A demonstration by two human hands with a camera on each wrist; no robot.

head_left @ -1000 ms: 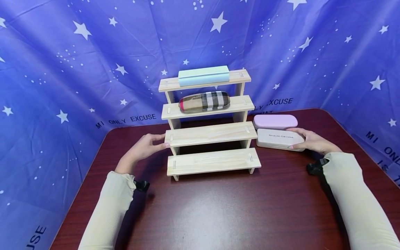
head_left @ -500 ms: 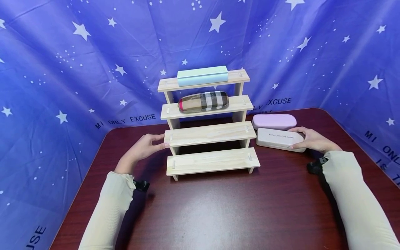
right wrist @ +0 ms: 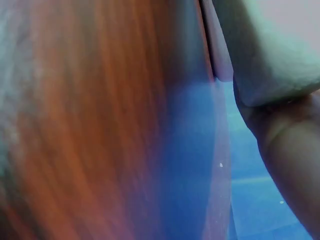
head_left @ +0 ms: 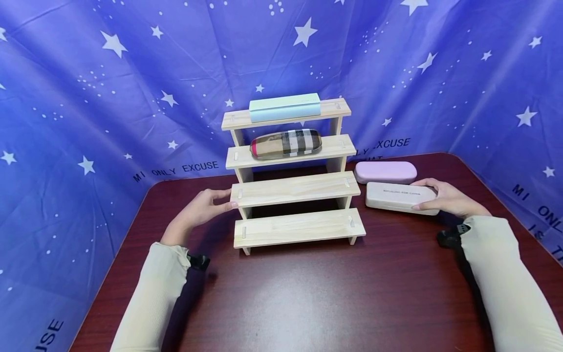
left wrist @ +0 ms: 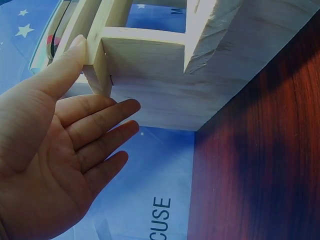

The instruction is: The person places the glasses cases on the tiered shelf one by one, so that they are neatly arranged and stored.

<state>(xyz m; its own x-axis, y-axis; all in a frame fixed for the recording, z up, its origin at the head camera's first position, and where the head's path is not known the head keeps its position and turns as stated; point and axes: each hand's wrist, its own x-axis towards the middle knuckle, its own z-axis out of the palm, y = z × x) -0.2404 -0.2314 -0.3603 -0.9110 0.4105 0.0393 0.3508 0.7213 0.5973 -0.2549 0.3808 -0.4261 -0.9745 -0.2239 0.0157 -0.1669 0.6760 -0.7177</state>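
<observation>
A light wooden tiered stand [head_left: 299,189] rises on the table. At its left end, my left hand [head_left: 199,211] pinches a lower step between thumb and index finger; in the left wrist view the other fingers [left wrist: 107,142] extend beside the side panel. My right hand [head_left: 448,198] grips the right end of a light grey hard glasses case [head_left: 391,195] with lettering on its lid. In the right wrist view, this case [right wrist: 272,55] shows at the upper right, partly cut off. Just behind it lies a pink glasses case [head_left: 385,171].
A pale blue folding case [head_left: 285,108] sits on the stand's top step, with a plaid case [head_left: 286,143] one step below. Under everything spreads a dark red wooden table [head_left: 299,293]. Blue star-printed cloth [head_left: 198,63] hangs close behind and along both sides.
My right hand has shifted slightly to the right with the grey case, widening the gap between case and stand. The left hand keeps its place on the stand.
</observation>
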